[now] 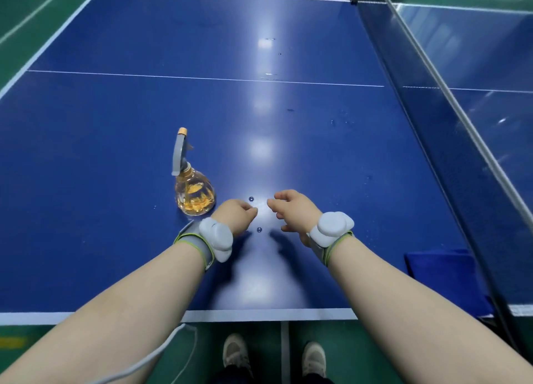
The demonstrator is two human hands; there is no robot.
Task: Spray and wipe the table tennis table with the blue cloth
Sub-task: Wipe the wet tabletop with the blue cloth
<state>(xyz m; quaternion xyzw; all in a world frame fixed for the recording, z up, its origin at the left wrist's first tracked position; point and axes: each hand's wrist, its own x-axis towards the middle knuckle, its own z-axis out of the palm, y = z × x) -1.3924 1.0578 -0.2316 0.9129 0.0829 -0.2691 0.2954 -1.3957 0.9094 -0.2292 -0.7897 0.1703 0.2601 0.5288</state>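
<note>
The fingers (251,209) of the left hand (235,215) were curled in under the palm and held nothing that could be seen. Those of the right hand (294,210) hung loosely bent and spread, also empty. The two hands hovered close together just above the tabletop (115,138), apart from each other, with a few water droplets (259,229) on the surface between and below them. Just beside the left hand, to its left and a little farther from the person, stood the spray bottle (194,194), upright, its round body holding amber liquid. The long axis of its grey trigger head ran away from the person, and the orange nozzle tip pointed toward the far end. The left hand was plainly the nearer one to the bottle, not touching it. The blue cloth (444,277) lay well apart on the other side, flat on the near right corner of the tabletop, close against the foot of the net (403,66), to the right of the right forearm and nearer the person than either hand. Judged from this layout, the bottle fell to the left hand with a short sideways reach around its neck. The cloth fell to the right hand, which would have to draw back and swing outward toward the net.
</note>
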